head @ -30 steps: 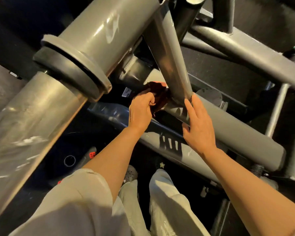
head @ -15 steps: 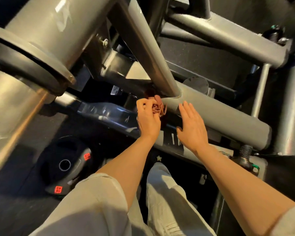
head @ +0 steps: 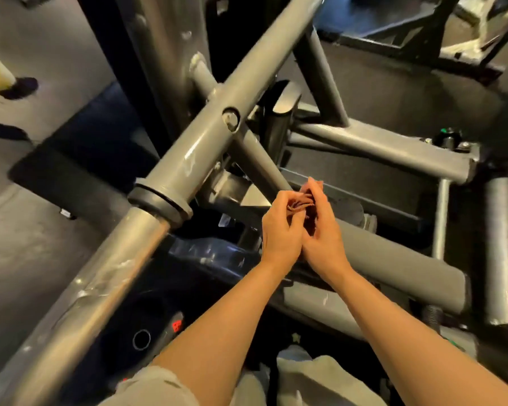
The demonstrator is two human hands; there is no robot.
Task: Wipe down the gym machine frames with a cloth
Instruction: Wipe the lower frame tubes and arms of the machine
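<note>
Now: both hands, left hand (head: 279, 230) and right hand (head: 323, 230), pinch bunched reddish cloth (head: 302, 204) off the frame | refolding likely | grey frame tubes (head: 206, 139) remain to wipe

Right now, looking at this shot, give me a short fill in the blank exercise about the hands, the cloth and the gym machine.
1. The cloth is held by ____ hands at once.
2. The left hand and right hand hold the cloth ____ the grey frame tubes, not pressed on them.
3. The bunched cloth is reddish-____ in colour.
4. The weight plate on the floor bears ____ labels.

Missing words: both; off; brown; red
</note>
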